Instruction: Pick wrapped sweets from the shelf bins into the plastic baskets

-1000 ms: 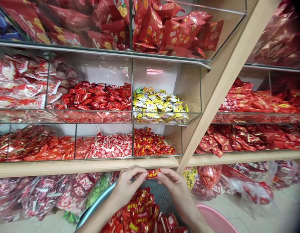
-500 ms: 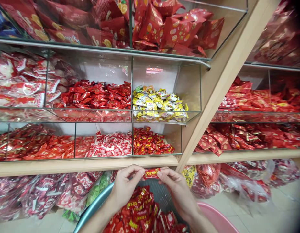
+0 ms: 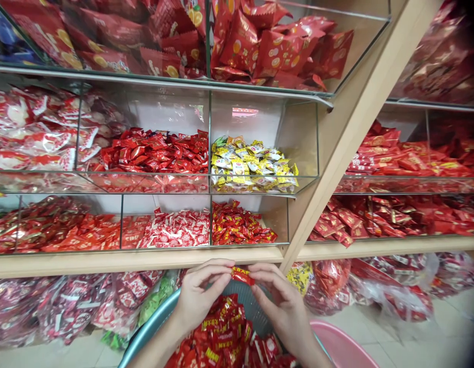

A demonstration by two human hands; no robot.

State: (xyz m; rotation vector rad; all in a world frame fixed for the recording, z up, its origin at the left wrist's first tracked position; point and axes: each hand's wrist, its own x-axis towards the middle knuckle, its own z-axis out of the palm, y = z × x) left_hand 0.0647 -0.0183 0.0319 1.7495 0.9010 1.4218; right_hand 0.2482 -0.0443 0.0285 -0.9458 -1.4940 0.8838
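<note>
Small red packet (image 3: 242, 276) between my two hands.
My left hand (image 3: 204, 289) pinches one end; my right hand (image 3: 280, 299) is at the other end, but I cannot tell if it grips. Below both hands is the teal tub (image 3: 151, 325) with wrapped pieces (image 3: 221, 332); right of my right hand, the pink basin (image 3: 346, 338).

Left hand (image 3: 202, 291) showing bare, fingers (image 3: 217, 269) looking slender, smooth. Right hand (image 3: 283, 301) matching, also showing bare. Left forearm (image 3: 160, 341) and right forearm (image 3: 311, 352) showing uncovered, broadening away from wrists.
</note>
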